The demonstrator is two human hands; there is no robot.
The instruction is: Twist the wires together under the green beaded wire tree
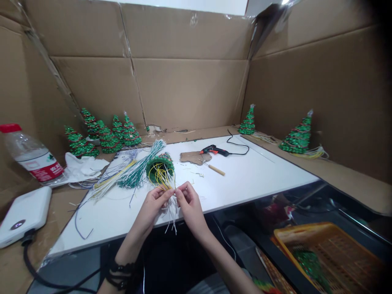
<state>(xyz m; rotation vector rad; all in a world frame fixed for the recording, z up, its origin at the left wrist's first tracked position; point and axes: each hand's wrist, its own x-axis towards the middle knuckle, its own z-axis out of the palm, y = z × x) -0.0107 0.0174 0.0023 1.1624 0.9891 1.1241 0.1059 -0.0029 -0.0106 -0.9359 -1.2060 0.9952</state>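
A small green Christmas tree (150,168) lies on its side on the white board, its hollow base facing me. Yellow and white wires (165,176) come out of that base toward my hands. My left hand (156,201) is closed round the wire bundle. Close beside it, my right hand (187,199) pinches wires between thumb and fingers; exactly which strands is too small to tell. Loose white ends (173,222) hang below my fingers at the board's front edge. Left of the tree rests a bundle of green and white wires (134,173).
Behind are a glue gun (214,150) on a cardboard scrap (191,157) and a wooden-handled tool (217,170). Several decorated trees (105,136) stand at left, two more (297,136) at right. A bottle (36,159) and white device (26,214) are left; a yellow basket (306,229) sits lower right.
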